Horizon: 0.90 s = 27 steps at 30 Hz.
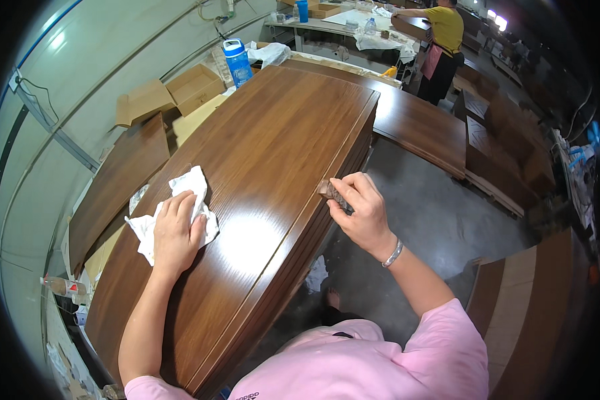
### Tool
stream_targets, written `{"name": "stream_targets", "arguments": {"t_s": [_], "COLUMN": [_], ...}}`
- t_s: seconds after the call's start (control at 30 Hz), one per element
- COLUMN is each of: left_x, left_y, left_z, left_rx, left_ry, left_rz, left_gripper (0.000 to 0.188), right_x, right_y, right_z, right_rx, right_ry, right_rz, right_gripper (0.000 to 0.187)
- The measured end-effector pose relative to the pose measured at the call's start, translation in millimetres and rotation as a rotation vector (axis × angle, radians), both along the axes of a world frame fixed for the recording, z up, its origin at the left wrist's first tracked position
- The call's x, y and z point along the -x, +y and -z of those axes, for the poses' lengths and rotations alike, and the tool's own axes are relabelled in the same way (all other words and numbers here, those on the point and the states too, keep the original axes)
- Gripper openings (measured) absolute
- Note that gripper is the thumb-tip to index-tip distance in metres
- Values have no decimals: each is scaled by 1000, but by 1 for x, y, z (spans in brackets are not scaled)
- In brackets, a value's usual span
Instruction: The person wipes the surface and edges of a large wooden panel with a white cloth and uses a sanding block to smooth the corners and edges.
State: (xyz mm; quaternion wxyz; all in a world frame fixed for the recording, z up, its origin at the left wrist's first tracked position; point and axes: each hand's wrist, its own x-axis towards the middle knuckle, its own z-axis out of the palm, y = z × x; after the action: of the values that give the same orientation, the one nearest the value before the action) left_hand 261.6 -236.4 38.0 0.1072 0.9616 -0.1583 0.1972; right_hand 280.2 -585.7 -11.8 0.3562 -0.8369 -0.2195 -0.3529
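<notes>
So, nearest in is the pink shirt (360, 360), with both bare forearms reaching away from it. The left forearm (143, 320) runs up along the left side of a long, shiny brown wood panel (280, 127), elbow low and out to the left. The right forearm (417, 283) comes in from the near right and angles leftward toward the panel's right edge, with a silvery bracelet (393, 254) at the wrist.

The left hand (175, 230) lies palm down over a crumpled white cloth (191, 183) on the left part of the panel, fingers close together pointing away, thumb set apart on the right. Can't tell if it's actually pinching any fabric. The right hand (362, 208) has a small brown block (325, 189) gripped between thumb and fingers, knuckles up, right at the panel's right edge. Whether the block touches the wood, I honestly can't say.

Farther off on the left, there's an open cardboard box (197, 90), then a blue bottle (237, 63) just past the panel's far left corner. Another brown panel (423, 127) lies to the far right, and way back beyond it stands a co-worker (445, 33) in a yellow top, one arm stretched out to the left.
</notes>
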Motion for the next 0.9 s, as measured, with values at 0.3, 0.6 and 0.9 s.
{"name": "stream_targets", "arguments": {"t_s": [0.3, 0.6, 0.9], "left_x": [4, 1, -4], "left_y": [-1, -8, -6], "left_z": [-7, -7, -2], "left_rx": [-4, 24, 8], "left_ry": [27, 27, 8], "left_rz": [-47, -53, -44], "left_gripper": [40, 39, 38], "right_x": [-66, -245, -171], "right_y": [-36, -166, -123], "right_z": [-1, 5, -8], "right_rx": [-156, 53, -4], "right_ry": [84, 89, 155], "right_rz": [-21, 366, 87], "right_gripper": [30, 26, 27]}}
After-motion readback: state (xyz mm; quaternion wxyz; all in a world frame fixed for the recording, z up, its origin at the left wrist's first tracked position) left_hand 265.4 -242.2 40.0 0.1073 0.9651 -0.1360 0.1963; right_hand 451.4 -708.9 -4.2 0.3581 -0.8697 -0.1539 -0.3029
